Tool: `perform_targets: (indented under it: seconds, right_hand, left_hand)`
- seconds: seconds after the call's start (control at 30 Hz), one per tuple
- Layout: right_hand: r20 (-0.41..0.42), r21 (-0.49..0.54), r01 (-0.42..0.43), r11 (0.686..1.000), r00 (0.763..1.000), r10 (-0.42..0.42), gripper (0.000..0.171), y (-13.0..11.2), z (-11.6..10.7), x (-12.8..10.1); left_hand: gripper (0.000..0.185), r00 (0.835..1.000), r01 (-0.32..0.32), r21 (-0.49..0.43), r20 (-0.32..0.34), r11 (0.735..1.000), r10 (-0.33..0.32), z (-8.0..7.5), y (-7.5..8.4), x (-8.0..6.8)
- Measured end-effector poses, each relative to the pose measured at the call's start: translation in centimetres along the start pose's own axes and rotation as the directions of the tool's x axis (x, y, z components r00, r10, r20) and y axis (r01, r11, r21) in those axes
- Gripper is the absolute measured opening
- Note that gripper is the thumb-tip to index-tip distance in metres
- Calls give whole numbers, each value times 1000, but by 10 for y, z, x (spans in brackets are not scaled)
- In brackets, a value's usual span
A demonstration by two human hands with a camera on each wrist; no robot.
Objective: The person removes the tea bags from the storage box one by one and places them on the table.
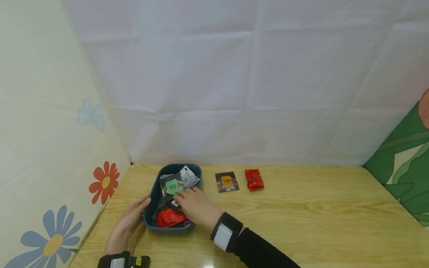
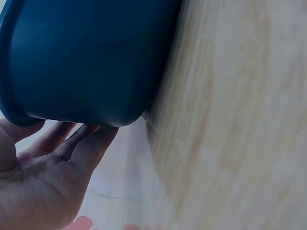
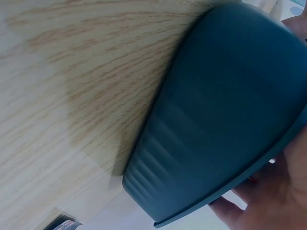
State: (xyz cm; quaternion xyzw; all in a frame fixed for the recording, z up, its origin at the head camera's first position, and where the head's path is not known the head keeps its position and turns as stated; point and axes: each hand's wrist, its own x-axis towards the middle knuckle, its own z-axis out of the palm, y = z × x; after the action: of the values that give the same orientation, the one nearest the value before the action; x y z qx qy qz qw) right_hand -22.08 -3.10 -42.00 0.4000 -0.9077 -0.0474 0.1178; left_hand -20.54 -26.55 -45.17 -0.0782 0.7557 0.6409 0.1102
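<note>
A dark blue bin [image 1: 167,227] stands on the wooden table [image 1: 301,216], filled with several small packets. My left hand [image 1: 134,214] rests with straight fingers against the bin's left outer wall [image 2: 86,57]; its open palm [image 2: 48,177] shows in the left wrist view. My right hand [image 1: 192,203] reaches into the bin from the right. Its fingertips sit at the lower edge of a dark packet with a green label [image 1: 173,186]; whether they pinch it is hidden. Red packets [image 1: 171,217] lie below the hand. The right wrist view shows the bin's outer wall [image 3: 216,120] and part of that hand [image 3: 283,191].
A dark packet with an orange square [image 1: 227,181] and a red packet [image 1: 254,179] lie on the table right of the bin. A silver packet [image 1: 188,176] leans at the bin's far end. White cloth hangs behind; a flowered wall stands at the left.
</note>
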Motion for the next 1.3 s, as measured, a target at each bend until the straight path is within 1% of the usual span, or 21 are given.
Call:
perform_targets:
  seconds: [0.07,0.13,0.37,0.43,0.57,0.77,1.0,1.17,1.3]
  right_hand:
    - [-23,-16,4,1000,1000,-4,34,0,1,0]
    - [-28,-22,2,1000,1000,-3,33,0,1,1]
    - [-24,10,-12,1000,1000,12,36,-3,-6,0]
    - [-38,16,-15,1000,999,15,36,-4,-9,-1]
    - [-84,-10,-1,1000,996,0,37,-7,-12,-5]
    - [-111,-22,8,1000,994,-10,39,-8,-8,-14]
    - [-137,-3,16,1000,990,-17,51,2,-11,-28]
    - [-166,22,29,999,986,-25,51,16,-12,-37]
    - [-206,-5,15,1000,978,-16,49,30,-10,-45]
  left_hand:
    - [60,1000,-5,-1,3,1000,5,0,0,0]
    - [60,1000,-7,0,7,1000,7,0,1,0]
    - [59,1000,-13,16,4,1000,13,0,1,0]
    - [58,1000,-12,18,0,1000,12,0,1,0]
    - [59,1000,-15,25,5,1000,15,1,1,-1]
    - [58,1000,-15,13,9,1000,15,3,-1,0]
    - [58,1000,-9,6,9,1000,8,3,-1,0]
    - [57,1000,-16,7,17,1000,16,-1,1,-2]
    - [56,1000,-15,9,20,1000,15,-1,2,-2]
